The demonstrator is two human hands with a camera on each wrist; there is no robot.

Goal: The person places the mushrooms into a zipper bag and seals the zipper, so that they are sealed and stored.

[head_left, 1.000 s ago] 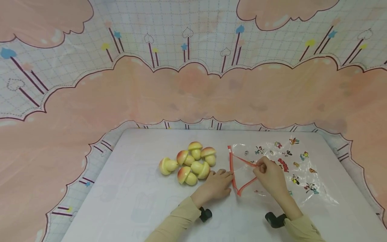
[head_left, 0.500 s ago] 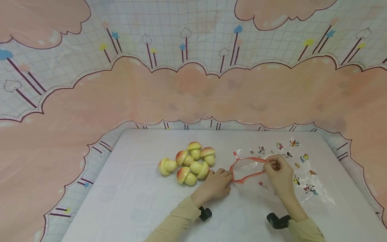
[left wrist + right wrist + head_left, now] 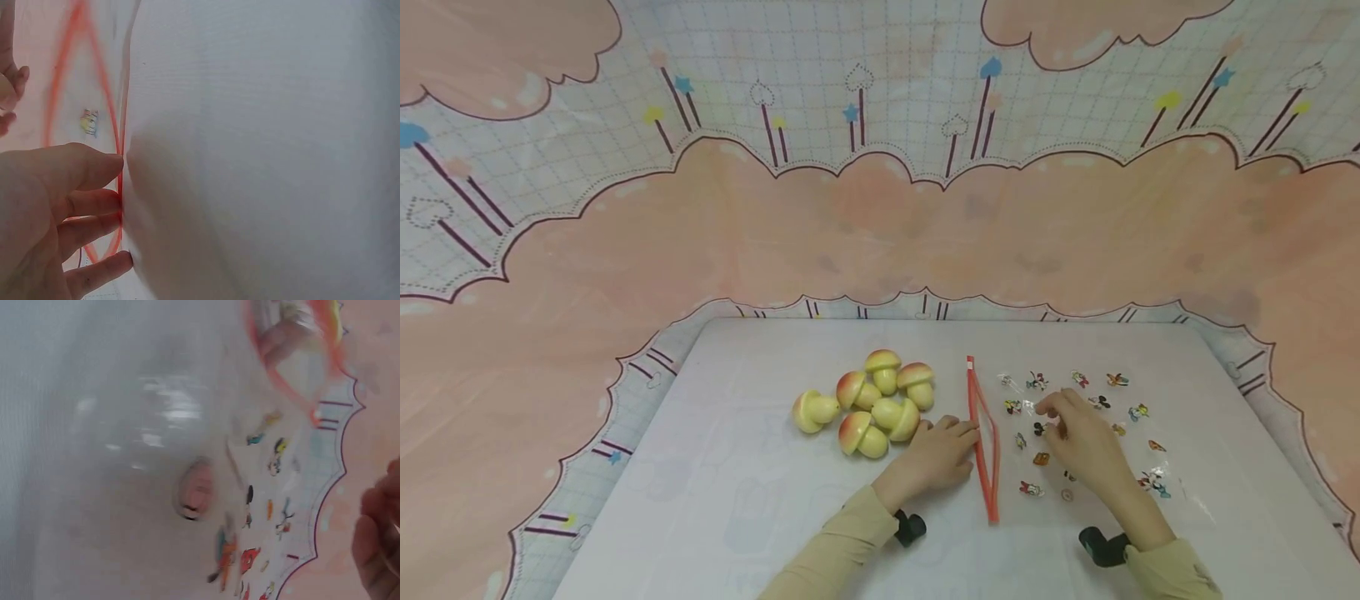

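A clear plastic bag with a red zip strip and printed cartoon figures lies on the white table. My left hand rests at the bag's mouth, its fingertips pressing the strip's left edge. In the left wrist view, the left hand's fingers touch that red edge. The two red edges stand slightly apart along their length. Above the printed part hovers my right hand, fingers loosely bent and holding nothing. In the right wrist view the right hand shows only partly, and the bag is blurred.
Several yellow mushroom-shaped toys with reddish caps, one a mushroom toy, lie clustered left of the bag, close to the left hand. The white table ends at a patterned cloth backdrop.
My right hand pulled the red edge to the right, widening the mouth, then let it go. The bag's mouth has narrowed to a slim gap. The left hand has stayed in place.
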